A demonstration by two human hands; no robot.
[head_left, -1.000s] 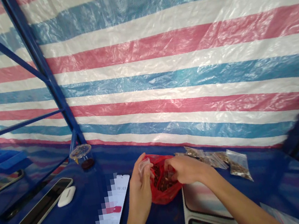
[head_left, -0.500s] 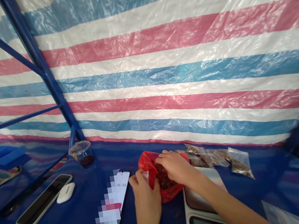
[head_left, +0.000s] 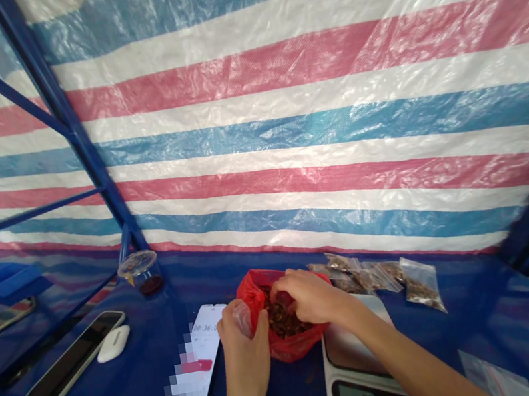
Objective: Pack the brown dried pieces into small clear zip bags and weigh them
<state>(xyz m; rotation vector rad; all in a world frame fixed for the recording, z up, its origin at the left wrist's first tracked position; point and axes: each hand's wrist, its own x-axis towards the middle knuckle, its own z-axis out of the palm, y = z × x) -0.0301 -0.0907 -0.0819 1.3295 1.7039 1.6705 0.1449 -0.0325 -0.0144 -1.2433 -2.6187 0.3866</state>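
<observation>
Around six o'clock, my left grip (head_left: 247,358) is pinching a clear baggie (head_left: 242,318); right grip (head_left: 309,296) is dipping into the red bag (head_left: 294,348), can't tell if closed.

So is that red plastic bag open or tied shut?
Open. The red plastic bag has its mouth spread, showing small brown pieces inside, and the right hand reaches in.

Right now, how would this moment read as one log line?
left hand: holds small clear plastic bag; right hand: inside red plastic bag, among brown pieces; nearby: digital scale, filled zip-lock bags
</observation>
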